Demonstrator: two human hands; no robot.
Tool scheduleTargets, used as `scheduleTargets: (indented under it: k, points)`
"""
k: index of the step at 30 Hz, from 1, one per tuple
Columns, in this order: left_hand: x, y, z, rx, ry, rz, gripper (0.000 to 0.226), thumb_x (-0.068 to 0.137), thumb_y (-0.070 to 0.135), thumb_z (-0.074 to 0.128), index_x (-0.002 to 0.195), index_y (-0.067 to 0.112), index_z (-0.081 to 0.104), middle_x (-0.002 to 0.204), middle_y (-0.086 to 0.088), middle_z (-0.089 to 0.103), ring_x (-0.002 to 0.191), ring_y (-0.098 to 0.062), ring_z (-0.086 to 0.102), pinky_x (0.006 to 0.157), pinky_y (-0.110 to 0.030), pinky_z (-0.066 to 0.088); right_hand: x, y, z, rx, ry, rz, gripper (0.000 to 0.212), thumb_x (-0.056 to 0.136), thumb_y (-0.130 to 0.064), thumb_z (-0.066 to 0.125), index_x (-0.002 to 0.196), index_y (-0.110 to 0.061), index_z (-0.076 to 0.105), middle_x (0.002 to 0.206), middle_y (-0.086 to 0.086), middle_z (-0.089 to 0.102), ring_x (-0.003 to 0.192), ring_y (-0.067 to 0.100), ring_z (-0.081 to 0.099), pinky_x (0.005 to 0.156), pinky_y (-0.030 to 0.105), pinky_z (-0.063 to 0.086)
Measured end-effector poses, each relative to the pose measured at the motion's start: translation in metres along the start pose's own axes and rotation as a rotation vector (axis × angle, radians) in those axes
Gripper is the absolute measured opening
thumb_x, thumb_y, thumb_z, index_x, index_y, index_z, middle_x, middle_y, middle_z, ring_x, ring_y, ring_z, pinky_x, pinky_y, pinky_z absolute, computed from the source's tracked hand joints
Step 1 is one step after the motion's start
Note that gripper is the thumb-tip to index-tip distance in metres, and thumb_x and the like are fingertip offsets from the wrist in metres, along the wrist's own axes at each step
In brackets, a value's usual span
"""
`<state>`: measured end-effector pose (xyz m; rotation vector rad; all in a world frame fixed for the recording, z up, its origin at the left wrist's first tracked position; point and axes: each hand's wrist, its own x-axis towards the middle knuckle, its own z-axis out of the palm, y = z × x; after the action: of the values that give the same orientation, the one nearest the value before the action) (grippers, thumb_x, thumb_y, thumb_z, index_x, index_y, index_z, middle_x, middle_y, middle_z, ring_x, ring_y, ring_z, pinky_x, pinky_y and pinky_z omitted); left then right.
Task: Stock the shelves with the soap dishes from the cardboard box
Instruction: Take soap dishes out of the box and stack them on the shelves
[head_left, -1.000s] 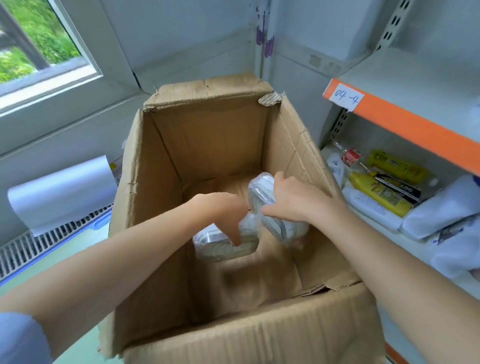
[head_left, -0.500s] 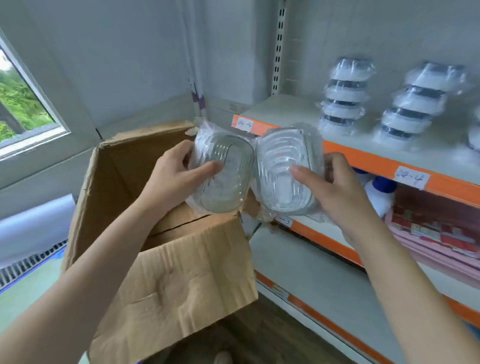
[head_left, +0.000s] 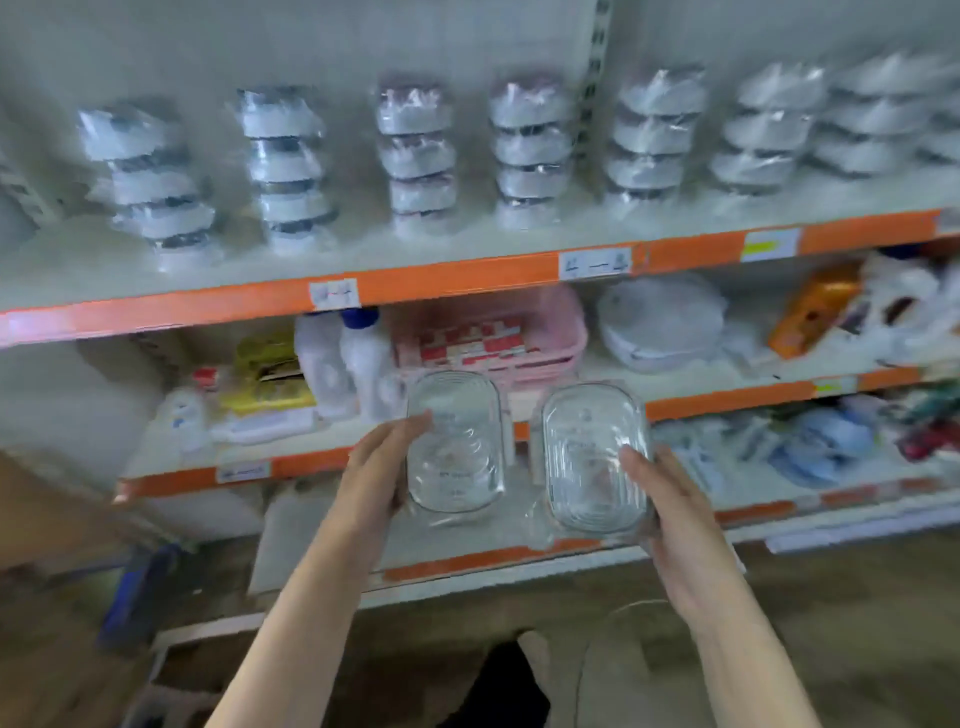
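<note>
Each hand grips one clear soap dish — left hand, right hand — held up, likely for the shelves.

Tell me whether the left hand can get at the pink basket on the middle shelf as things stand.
Probably not yet. The left hand grips a clear soap dish, so it has no free fingers. The pink basket sits just beyond that dish with nothing else in front, so the path looks free once the dish is set down.
</note>
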<state>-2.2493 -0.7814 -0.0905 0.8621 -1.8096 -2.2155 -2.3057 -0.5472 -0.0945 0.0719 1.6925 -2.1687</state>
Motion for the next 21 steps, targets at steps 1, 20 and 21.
scheduleTargets:
  k: [1,20,21]
  points:
    - [0.012,-0.005,0.025,0.009,-0.057,-0.025,0.053,0.07,0.051,0.074,0.11,0.016,0.07,0.109,-0.007,0.071,0.103,-0.025,0.066,0.094,-0.042,0.048,0.005,0.0,-0.025,0.049,0.083,0.004,0.038,0.076,-0.035,0.065,0.112,-0.026,0.064,0.107,-0.012,0.071,0.092,0.0,0.067,0.07,0.024,0.048]
    - [0.069,-0.078,0.514,0.217,-0.924,-0.36,0.026,0.091,0.028,0.058,0.112,0.018,0.069,0.105,-0.006,0.073,0.094,-0.019,0.07,0.082,-0.036,0.052,-0.003,-0.063,-0.364,0.42,1.094,-0.152,0.032,0.087,-0.033,0.062,0.109,-0.008,0.062,0.112,0.013,0.07,0.102,0.028,0.066,0.093,0.045,0.046]
    - [0.064,-0.081,0.539,0.235,-0.95,-0.358,0.028,0.09,0.03,0.059,0.113,0.017,0.068,0.105,-0.006,0.073,0.094,-0.02,0.07,0.082,-0.036,0.053,-0.003,-0.067,-0.386,0.426,1.109,-0.152,0.034,0.087,-0.034,0.063,0.11,-0.009,0.063,0.112,0.011,0.07,0.104,0.028,0.065,0.095,0.045,0.046]
